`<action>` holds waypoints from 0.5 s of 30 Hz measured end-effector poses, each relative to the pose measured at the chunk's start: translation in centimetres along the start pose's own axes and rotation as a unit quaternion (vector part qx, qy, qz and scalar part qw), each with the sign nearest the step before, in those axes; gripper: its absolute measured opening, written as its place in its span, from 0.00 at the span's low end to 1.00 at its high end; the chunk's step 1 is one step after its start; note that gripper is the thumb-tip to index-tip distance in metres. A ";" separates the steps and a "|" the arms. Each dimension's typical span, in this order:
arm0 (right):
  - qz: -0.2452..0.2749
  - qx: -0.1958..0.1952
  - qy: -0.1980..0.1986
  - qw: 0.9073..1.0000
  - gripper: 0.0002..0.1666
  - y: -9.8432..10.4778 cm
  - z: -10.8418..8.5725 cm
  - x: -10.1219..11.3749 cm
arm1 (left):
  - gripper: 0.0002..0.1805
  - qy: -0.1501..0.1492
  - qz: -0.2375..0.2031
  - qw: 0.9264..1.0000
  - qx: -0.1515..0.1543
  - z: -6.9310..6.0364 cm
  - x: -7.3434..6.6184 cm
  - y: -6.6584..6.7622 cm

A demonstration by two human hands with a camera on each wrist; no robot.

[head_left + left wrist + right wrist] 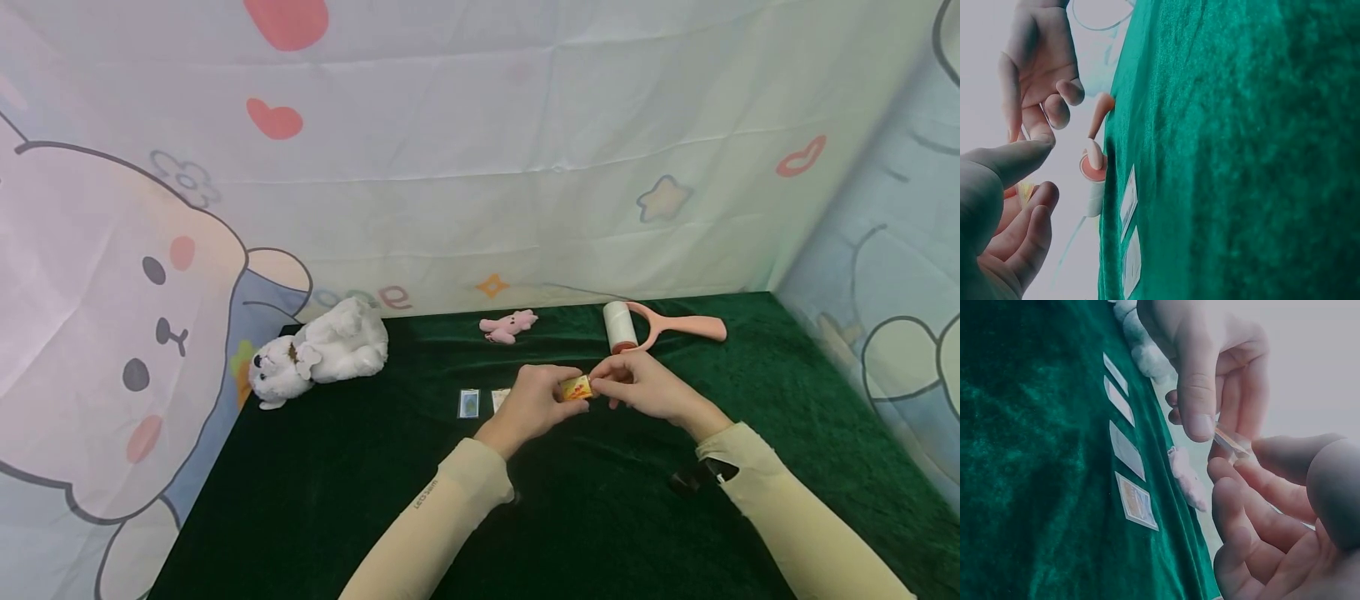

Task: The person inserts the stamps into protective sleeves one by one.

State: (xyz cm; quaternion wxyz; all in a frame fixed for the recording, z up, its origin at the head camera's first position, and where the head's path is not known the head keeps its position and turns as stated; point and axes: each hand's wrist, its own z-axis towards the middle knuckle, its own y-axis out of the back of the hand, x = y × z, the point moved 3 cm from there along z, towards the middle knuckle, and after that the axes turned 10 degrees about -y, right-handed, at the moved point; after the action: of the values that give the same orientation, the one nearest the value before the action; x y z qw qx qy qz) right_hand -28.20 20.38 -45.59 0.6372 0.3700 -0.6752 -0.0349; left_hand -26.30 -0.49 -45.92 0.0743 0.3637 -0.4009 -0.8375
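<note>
A small yellow picture card (577,388) is held up above the dark green cloth. My left hand (534,400) pinches its left side between thumb and fingers. The thumb and forefinger of my right hand (637,385) grip its right edge. Edge-on in the right wrist view, the card (1231,442) looks thick, and I cannot tell whether it is a single piece or a stack. Below it several small cards lie flat in a row, among them a blue one (468,403) and a pale one (500,397) partly hidden by my left hand.
A white plush bear (330,350) lies on its side at the back left. A small pink plush toy (509,326) lies at the back middle. Behind my right hand is a lint roller (682,325) with a pink handle. A printed curtain (480,167) hangs along the cloth's back edge.
</note>
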 end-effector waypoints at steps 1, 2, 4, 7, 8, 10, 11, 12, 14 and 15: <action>0.002 0.001 -0.001 1.000 0.13 -0.1 0.0 0.0 | 0.23 0.002 0.001 1.000 -0.001 0.0 0.0 -0.1; 0.004 0.003 0.000 1.000 0.13 -0.1 0.0 -0.1 | 0.23 0.005 0.001 1.000 -0.002 0.0 0.0 -0.1; 0.010 0.004 0.005 1.000 0.14 -0.2 0.1 -0.1 | 0.23 0.007 0.001 1.000 -0.003 0.0 0.1 -0.3; 0.014 0.000 0.011 1.000 0.13 -0.2 0.1 -0.1 | 0.23 0.010 -0.006 1.000 -0.003 0.0 0.2 -0.6; 0.012 -0.002 0.013 1.000 0.12 -0.2 0.1 -0.1 | 0.23 0.011 -0.008 1.000 -0.003 0.0 0.1 -0.6; 0.011 -0.009 0.014 1.000 0.11 -0.1 0.1 -0.1 | 0.23 0.014 -0.015 1.000 0.002 0.0 0.1 -0.7; 0.010 -0.012 0.012 1.000 0.11 0.0 0.1 -0.2 | 0.23 0.017 -0.014 1.000 0.006 -0.1 0.1 -0.7; 0.009 -0.015 0.012 1.000 0.10 0.1 0.1 -0.2 | 0.23 0.021 -0.010 1.000 0.010 -0.2 0.0 -0.7; 0.005 -0.021 0.010 1.000 0.09 0.4 0.1 -0.4 | 0.24 0.028 -0.001 0.999 0.018 -0.5 0.0 -0.6; 0.002 -0.023 0.008 1.000 0.09 0.6 0.1 -0.6 | 0.23 0.033 0.004 0.999 0.021 -0.7 0.1 -0.5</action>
State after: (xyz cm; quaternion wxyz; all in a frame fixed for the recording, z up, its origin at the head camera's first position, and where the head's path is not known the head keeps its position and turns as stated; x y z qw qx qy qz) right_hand -28.63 21.05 -45.80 0.6511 0.3537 -0.6699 -0.0464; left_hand -25.83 -0.62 -46.56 0.0834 0.3910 -0.4170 -0.8163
